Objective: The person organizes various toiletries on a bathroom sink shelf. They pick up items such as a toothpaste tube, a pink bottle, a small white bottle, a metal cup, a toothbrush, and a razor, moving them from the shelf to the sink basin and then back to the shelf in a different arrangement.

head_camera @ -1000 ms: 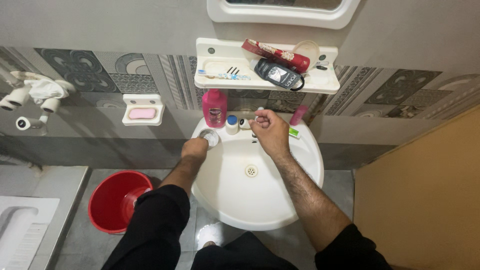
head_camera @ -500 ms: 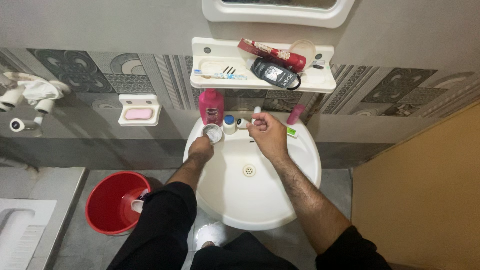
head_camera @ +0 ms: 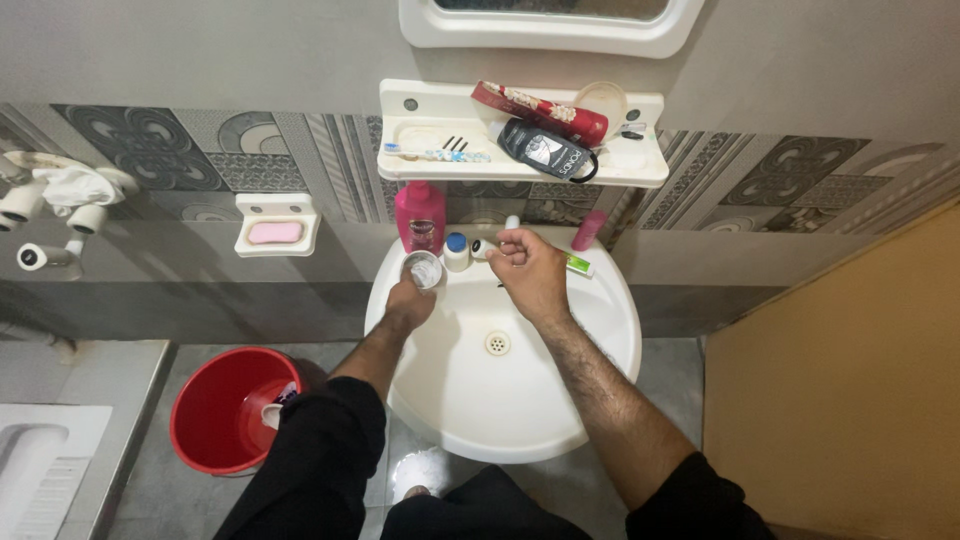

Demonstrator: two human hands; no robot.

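Gripped a small clear cup (head_camera: 423,270) in the left hand (head_camera: 408,300), frame centre; closed the right hand (head_camera: 528,268) on the tap (head_camera: 511,226). Risked knocking over the pink bottle (head_camera: 420,217) just beside.

Black sleeves pushed up, forearms bare, hairy.

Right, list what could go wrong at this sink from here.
1. The left hand holds a small clear cup right at the basin rim; a slip could drop it toward the red bucket below.
2. The right hand works at the tap among crowded things: the pink bottle and the small blue-capped bottle could be knocked into the bowl.
3. The floor under the basin looks wet, possibly slippery.
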